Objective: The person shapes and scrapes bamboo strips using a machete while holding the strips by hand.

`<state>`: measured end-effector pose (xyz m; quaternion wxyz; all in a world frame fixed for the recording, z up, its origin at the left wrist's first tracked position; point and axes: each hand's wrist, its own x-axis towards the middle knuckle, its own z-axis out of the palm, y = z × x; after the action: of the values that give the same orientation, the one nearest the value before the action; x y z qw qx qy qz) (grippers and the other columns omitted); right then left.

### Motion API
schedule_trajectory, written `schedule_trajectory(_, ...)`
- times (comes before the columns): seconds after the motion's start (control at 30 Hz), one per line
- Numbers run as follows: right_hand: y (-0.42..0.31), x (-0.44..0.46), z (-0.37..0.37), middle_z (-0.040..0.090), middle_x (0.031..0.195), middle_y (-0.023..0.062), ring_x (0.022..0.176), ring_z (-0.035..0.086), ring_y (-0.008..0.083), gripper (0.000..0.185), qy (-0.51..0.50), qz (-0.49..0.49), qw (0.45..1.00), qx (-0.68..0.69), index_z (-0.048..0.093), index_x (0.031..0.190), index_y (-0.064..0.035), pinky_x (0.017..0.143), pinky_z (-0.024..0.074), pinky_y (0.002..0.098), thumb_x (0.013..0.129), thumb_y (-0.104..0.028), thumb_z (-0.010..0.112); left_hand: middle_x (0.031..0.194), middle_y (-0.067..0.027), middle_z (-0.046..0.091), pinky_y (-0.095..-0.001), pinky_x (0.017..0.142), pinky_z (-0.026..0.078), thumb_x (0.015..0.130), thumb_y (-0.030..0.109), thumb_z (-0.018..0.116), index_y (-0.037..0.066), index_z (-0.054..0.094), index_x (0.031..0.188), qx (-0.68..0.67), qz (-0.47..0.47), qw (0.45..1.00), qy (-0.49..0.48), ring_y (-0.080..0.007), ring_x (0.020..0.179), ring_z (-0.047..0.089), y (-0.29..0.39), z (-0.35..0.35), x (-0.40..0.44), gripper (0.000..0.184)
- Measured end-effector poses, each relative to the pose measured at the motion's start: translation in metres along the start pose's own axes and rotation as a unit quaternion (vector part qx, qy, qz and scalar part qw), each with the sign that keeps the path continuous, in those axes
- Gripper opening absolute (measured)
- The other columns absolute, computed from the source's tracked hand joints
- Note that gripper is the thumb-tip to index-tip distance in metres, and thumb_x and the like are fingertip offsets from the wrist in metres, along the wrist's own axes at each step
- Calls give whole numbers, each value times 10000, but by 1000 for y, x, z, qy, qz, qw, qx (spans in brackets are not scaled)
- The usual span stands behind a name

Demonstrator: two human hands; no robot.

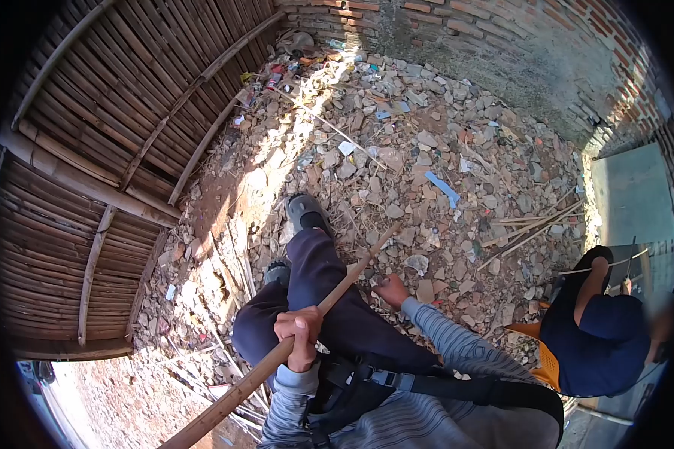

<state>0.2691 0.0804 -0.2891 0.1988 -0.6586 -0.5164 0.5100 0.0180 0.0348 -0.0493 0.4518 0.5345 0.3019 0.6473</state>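
Note:
A long wooden pole (pixel 254 378) slants across my lap from the lower left, its thinner end reaching out over the rubble beyond my knees. My left hand (pixel 299 337) is closed round the pole, with the thumb lying on top. To the right of the pole and apart from it, my right hand (pixel 392 292) is held low over the rubble. Its fingers are curled in, and whatever they may hold is hidden or too small to name. Both my legs (pixel 318 273) are bent beneath the pole.
Broken brick, stones and litter (pixel 427 165) cover the ground. A slatted bamboo wall (pixel 120 97) stands left, a brick wall (pixel 494 45) behind. At right, another person in dark clothes (pixel 599 344) sits by an orange chair (pixel 547 364), holding a thin strip. Loose sticks (pixel 532 232) lie nearby.

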Motion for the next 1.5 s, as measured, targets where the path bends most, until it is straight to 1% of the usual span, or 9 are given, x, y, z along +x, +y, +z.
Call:
schedule_trajectory(0.2,-1,10,-3,691,731,214,676,687,345,341,33,15,999,-40,677,787,52,681,537,460,774,-267,799,457,-20,391,-343,485,321,1106,255,493,44,390,526,-7,4,999,36,-163,409,367,-1,3,1,626)
schedule_trajectory(0.4,-16,-3,9,678,675,188,620,677,322,294,11,-132,991,-25,663,759,38,666,537,457,798,-230,777,457,-20,390,-348,497,332,1060,251,541,44,402,518,-7,-3,1000,9,-166,410,378,4,-2,2,597)
schedule_trajectory(0.5,6,17,0,677,656,164,608,670,303,287,12,-101,994,-37,658,754,18,672,540,454,792,-236,786,456,-26,385,-348,497,321,1019,261,578,39,402,517,-4,-3,1000,-18,-171,409,371,3,-6,4,577)
schedule_trajectory(0.57,33,39,-11,682,664,163,632,682,301,278,1,104,995,-2,698,780,-6,686,548,445,775,-266,795,458,-32,381,-348,498,306,997,264,593,33,401,519,-6,-2,999,-47,-179,408,361,1,-7,4,565)
schedule_trajectory(0.6,27,36,-17,682,664,163,632,682,301,278,5,105,995,-2,698,780,-6,686,548,445,775,-266,795,458,-32,381,-348,498,306,997,264,593,33,401,519,-9,-1,999,-49,-179,408,361,0,-6,3,565)
schedule_trajectory(0.9,-47,0,-28,728,852,236,821,729,384,335,3,-92,973,-214,754,881,-14,777,562,483,757,-322,796,495,-2,370,-331,501,298,1018,367,613,59,366,534,17,-14,999,-34,-153,436,341,0,-2,-1,624)
schedule_trajectory(1.03,-28,11,-21,724,860,224,834,713,436,269,12,-98,974,-203,731,865,-36,794,557,517,779,-291,726,461,-32,387,-351,492,298,1014,261,596,31,401,529,-4,-6,999,-33,-174,411,348,-2,-6,-3,571)
schedule_trajectory(1.2,58,83,-47,747,940,249,901,733,425,334,58,138,977,-153,741,919,10,845,580,501,774,-291,752,460,-32,400,-349,491,306,1017,244,594,32,414,531,-3,-5,999,-36,-173,407,360,-1,-6,0,560)
schedule_trajectory(1.5,2,19,-21,736,875,229,876,721,414,398,36,-39,985,-165,728,896,4,831,575,488,758,-364,795,459,-36,409,-347,495,320,1012,240,593,25,432,534,-11,-4,999,-47,-180,407,378,0,-6,0,548)
